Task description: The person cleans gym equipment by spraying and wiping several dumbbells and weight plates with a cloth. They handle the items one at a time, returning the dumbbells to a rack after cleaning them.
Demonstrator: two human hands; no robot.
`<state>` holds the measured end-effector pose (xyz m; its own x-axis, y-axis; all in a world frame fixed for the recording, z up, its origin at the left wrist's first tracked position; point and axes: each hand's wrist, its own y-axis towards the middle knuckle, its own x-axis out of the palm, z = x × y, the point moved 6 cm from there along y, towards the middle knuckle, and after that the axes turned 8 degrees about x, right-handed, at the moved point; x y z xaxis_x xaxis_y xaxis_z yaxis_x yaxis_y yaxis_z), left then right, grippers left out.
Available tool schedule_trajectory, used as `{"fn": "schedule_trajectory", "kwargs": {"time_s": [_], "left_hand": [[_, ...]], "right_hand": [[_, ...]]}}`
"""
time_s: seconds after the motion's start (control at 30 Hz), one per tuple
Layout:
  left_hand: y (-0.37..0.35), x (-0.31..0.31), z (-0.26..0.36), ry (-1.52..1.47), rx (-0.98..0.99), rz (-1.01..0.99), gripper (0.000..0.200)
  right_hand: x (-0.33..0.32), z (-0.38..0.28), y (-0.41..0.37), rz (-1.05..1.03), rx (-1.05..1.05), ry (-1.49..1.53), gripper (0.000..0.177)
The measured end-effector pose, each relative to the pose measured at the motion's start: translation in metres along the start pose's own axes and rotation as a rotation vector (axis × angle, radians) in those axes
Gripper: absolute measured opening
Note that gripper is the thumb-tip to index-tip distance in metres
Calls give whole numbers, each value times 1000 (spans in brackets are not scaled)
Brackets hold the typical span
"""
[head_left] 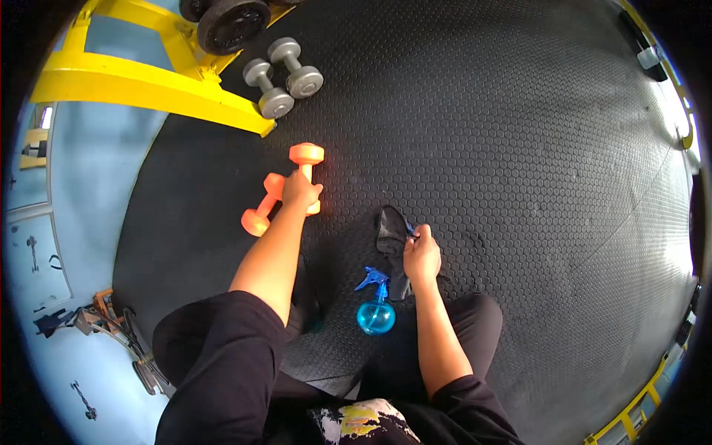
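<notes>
My left hand reaches forward and is closed around the handle of an orange dumbbell, whose far head shows beyond my fingers. Just left of it a second orange dumbbell lies slantwise on the mat, partly covered by my wrist. My right hand grips the edge of a dark grey cloth, which trails down to the left of my fingers. Between my arms stands a spray bottle with a round, clear blue body and a blue trigger head, close to the lower end of the cloth.
Black textured rubber matting covers the floor. A yellow rack with black weights stands at upper left. Two grey dumbbells lie at its foot. Along the left are a mirrored wall and some exercise gear.
</notes>
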<state>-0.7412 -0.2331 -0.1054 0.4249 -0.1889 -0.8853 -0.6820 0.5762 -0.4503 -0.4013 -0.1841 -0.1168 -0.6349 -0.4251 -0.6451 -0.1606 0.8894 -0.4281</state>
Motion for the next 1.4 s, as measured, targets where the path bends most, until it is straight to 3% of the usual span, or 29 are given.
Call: {"fn": "schedule_trajectory", "kwargs": {"time_s": [0.07, 0.13, 0.2, 0.3, 0.37, 0.4, 0.5, 0.6, 0.67, 0.73, 0.87, 0.9, 0.93, 0.97, 1.07, 1.13, 1.2, 1.27, 1.33, 1.37, 1.4], "left_hand": [[4, 6, -2, -30, -90, 82, 42], [5, 7, -10, -39, -48, 117, 42], [-2, 11, -8, -80, 103, -13, 43], [-22, 20, -16, -295, 92, -56, 44], [-38, 12, -12, -338, 165, -111, 45], [-49, -2, -5, -371, 195, -164, 45], [-97, -69, 34, -384, 579, -167, 36], [-143, -144, 70, -107, 716, -167, 36], [-181, -182, 86, -329, 812, -209, 40], [-215, -207, 94, -317, 832, -227, 46], [-283, -225, 101, -306, 892, -292, 44], [-298, -226, 103, -279, 908, -292, 43], [-314, -225, 104, -256, 922, -297, 42], [-328, -229, 104, -314, 933, -267, 40], [-338, -212, 104, -623, 1033, -327, 44], [-346, -212, 100, -610, 997, -289, 42], [-356, -225, 94, -341, 922, -210, 43], [-357, -221, 87, -353, 931, -145, 38], [-353, -219, 84, -149, 952, 136, 29], [-348, -213, 84, -159, 954, 129, 29], [-345, -212, 85, 5, 973, 278, 26]], "right_hand": [[0, -6, -4, -19, -43, 40, 20], [-1, -13, -6, 19, -115, 117, 20], [-12, -20, -9, 67, -190, 189, 21], [-38, -46, -20, 194, -496, 203, 28], [-56, -57, -26, 226, -557, 268, 30], [-67, -66, -30, 238, -608, 332, 32], [-101, -86, -44, 213, -633, 503, 32], [-143, -115, -63, 143, -593, 829, 29], [-173, -141, -82, 71, -678, 1023, 28], [-190, -161, -95, 29, -774, 1031, 28], [-223, -220, -148, -22, -876, 987, 45], [-218, -233, -156, -130, -892, 908, 50], [-212, -239, -163, -238, -897, 823, 55], [-204, -234, -164, -398, -815, 923, 63], [-201, -231, -175, -345, -842, 967, 66], [-204, -230, -182, -325, -817, 858, 65], [-205, -240, -193, -433, -743, 766, 62], [-206, -250, -198, -413, -725, 731, 60], [-197, -257, -196, -471, -513, 536, 49], [-189, -260, -190, -458, -470, 477, 39], [-183, -263, -182, -456, -456, 470, 39]]}}
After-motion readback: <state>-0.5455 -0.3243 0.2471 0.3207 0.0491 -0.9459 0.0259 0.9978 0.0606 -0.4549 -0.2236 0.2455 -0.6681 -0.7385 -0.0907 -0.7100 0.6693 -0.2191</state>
